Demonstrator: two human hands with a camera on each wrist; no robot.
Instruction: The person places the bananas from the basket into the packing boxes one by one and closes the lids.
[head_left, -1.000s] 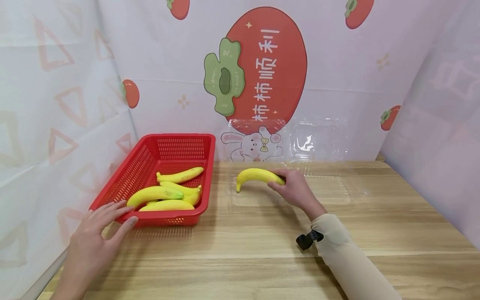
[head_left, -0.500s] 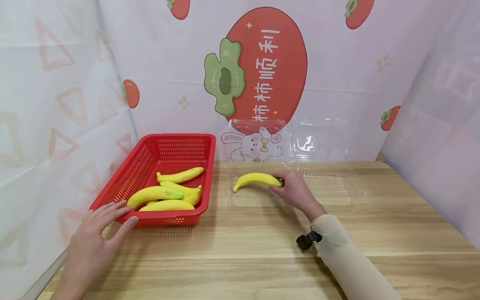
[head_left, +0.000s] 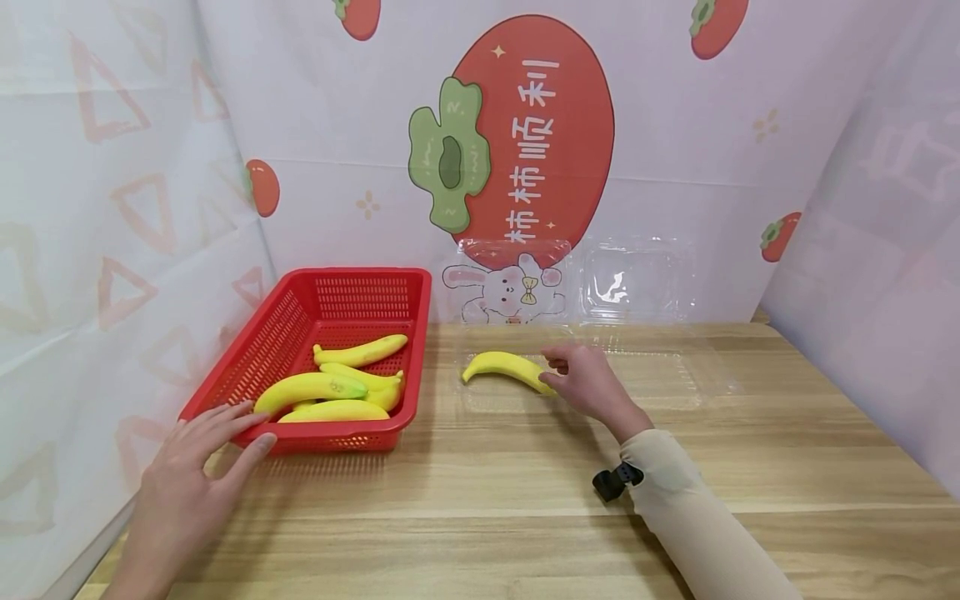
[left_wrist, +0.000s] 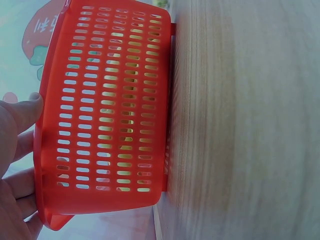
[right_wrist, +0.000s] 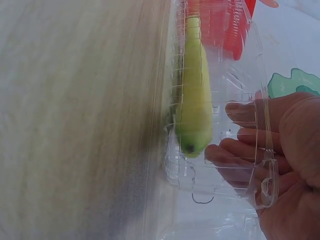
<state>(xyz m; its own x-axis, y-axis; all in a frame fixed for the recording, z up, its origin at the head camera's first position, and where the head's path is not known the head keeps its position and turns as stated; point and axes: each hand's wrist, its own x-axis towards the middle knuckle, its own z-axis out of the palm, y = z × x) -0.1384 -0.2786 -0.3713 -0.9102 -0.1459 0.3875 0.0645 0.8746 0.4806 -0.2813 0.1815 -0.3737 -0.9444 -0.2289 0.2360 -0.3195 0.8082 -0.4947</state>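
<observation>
A yellow banana [head_left: 506, 367] lies in the near left part of a clear plastic clamshell container [head_left: 675, 379], its lid sections upright against the backdrop. Beside the banana's right end is my right hand [head_left: 588, 383], fingers loosely bent. The right wrist view shows the fingers [right_wrist: 240, 155] apart from the banana [right_wrist: 195, 100], behind the container's clear wall. My left hand [head_left: 191, 475] rests with extended fingers at the near left corner of a red perforated basket [head_left: 423, 350]. In the left wrist view, its thumb touches the basket's rim [left_wrist: 41, 130]. Several bananas [head_left: 330, 387] lie inside the basket.
The wooden tabletop [head_left: 450, 517] spreads in front of basket and container. A printed fabric backdrop [head_left: 337, 108] stands behind, with fabric walls at left and right. A black wrist camera [head_left: 618, 481] sits on the right sleeve.
The banana has gone from my right hand's hold down into the container, its stem end shifting slightly left. The right fingers have let go of it. My left hand stays in place.
</observation>
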